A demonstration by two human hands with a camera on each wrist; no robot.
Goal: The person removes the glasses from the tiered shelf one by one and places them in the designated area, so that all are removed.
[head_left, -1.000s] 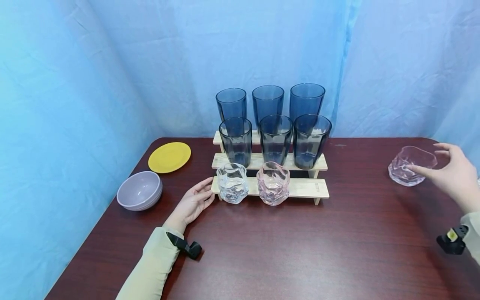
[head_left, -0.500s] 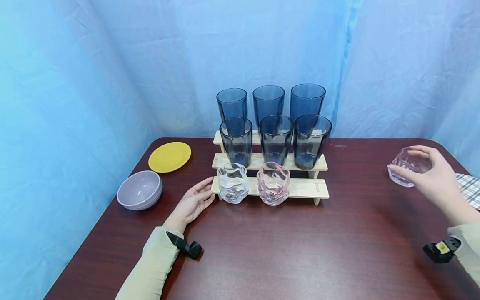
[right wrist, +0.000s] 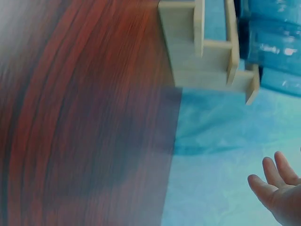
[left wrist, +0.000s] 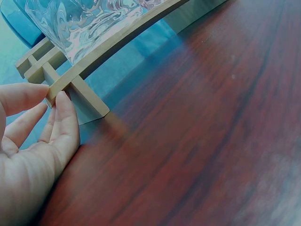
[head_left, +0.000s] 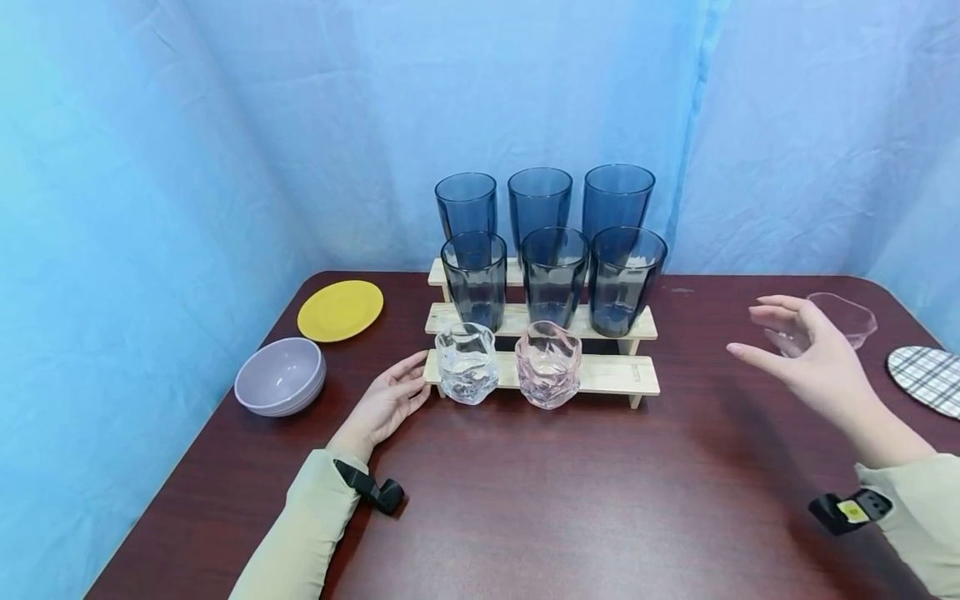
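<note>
My left hand (head_left: 384,404) pinches the left end of a three-tier wooden rack (head_left: 615,375) between thumb and fingers; the left wrist view shows the fingertips on the lowest slat (left wrist: 75,73). On that slat stand a clear wavy tumbler (head_left: 467,367) and a pink wavy tumbler (head_left: 549,367). My right hand (head_left: 817,367) is in the air right of the rack, fingers spread and nothing between them. Behind it, partly hidden, a second pink tumbler (head_left: 855,321) stands on the table. In the right wrist view, the right fingers (right wrist: 263,188) show at the lower right corner.
Several tall blue glasses (head_left: 626,283) fill the rack's upper two tiers. A yellow plate (head_left: 341,311) and stacked lilac bowls (head_left: 280,375) are at the left of the dark wooden table (head_left: 525,508). A round checked mat (head_left: 930,379) lies at the right edge.
My right hand has moved left, across in front of the pink tumbler at the right, which stays in place. The checked mat has come into view. My left hand stays on the rack.
</note>
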